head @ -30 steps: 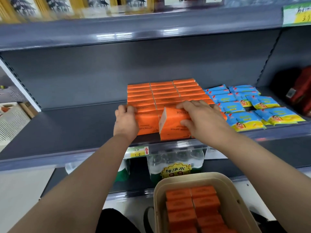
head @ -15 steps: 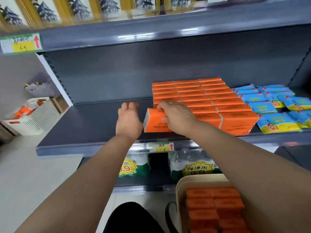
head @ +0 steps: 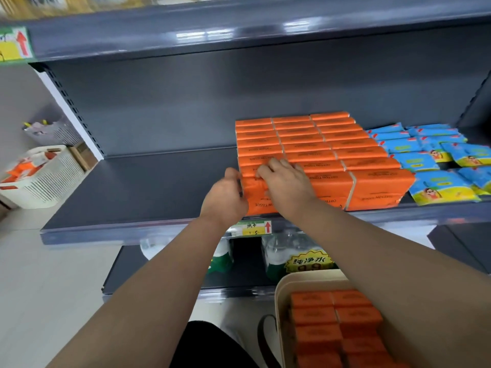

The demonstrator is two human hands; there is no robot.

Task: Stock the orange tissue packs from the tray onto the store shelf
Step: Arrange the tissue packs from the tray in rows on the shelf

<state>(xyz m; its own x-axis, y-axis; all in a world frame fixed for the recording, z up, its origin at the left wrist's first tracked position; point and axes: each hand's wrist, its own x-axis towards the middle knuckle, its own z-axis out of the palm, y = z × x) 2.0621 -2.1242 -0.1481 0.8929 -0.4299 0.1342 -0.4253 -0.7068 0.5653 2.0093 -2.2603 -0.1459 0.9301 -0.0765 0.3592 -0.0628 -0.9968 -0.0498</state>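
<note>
Head view. Your right hand (head: 284, 181) is lying on top of the front-left pack (head: 256, 199), fingers bent over its far edge and holding it down. Your left hand (head: 225, 193) is pressing against that pack's left end; its fingers are mostly hidden, so I cannot tell whether it is gripping or only pushing.

Change: half a second ago the pack was sitting skewed, out to the left of the block (head: 318, 144), white end showing, and the left hand was lying on the bare shelf (head: 146, 187). Now the pack is standing square, touching the block just behind and right of the grip.

Judgement: this pack is being seated, nearly done. Below the grip, toward you, the tray (head: 279, 296) is carrying more orange packs, so stocking is continuing.
</note>
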